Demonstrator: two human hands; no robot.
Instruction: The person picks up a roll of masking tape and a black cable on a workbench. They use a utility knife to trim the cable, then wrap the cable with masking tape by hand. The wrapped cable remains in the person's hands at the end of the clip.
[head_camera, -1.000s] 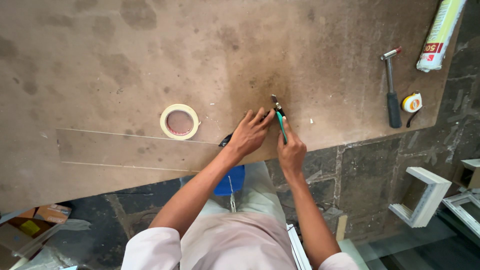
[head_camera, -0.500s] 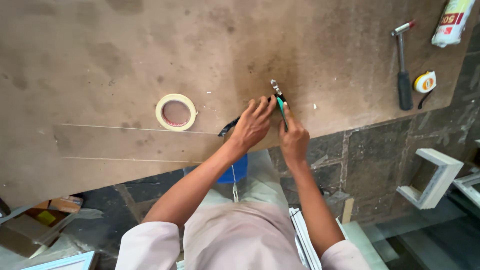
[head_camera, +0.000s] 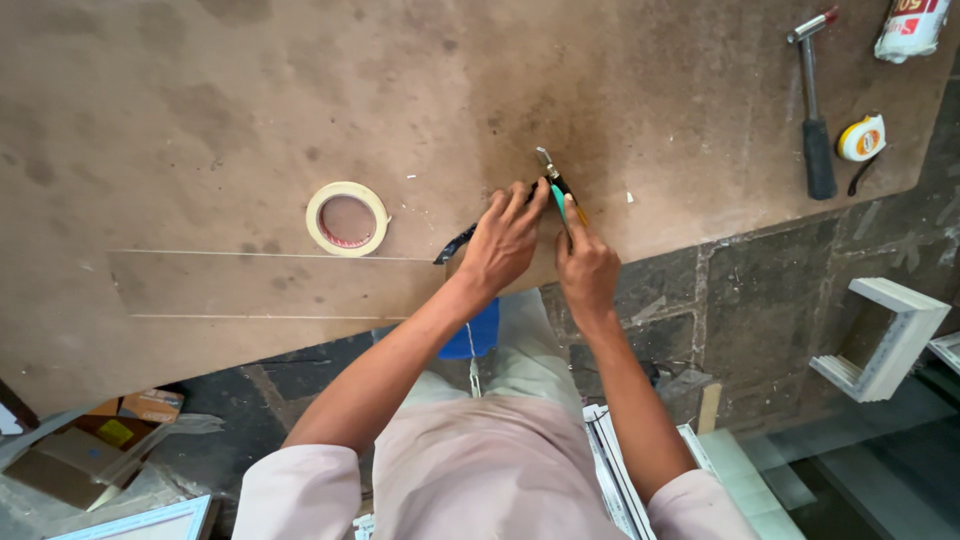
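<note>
On a brown fibreboard sheet, the right hand is closed around a green-handled cutter, its metal tip resting on the board near the front edge. The left hand presses flat, fingers curled over a small dark strip, just beside the cutter. A masking tape roll lies to the left; a hammer and tape measure lie well apart at right.

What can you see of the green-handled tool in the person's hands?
The green-handled tool is a small hand tool with a metal head and a teal-green grip with some yellow. It lies angled on the brown board, head pointing away from the person. The right hand grips its handle; the left hand touches it from the side. Its lower end is hidden.
</note>
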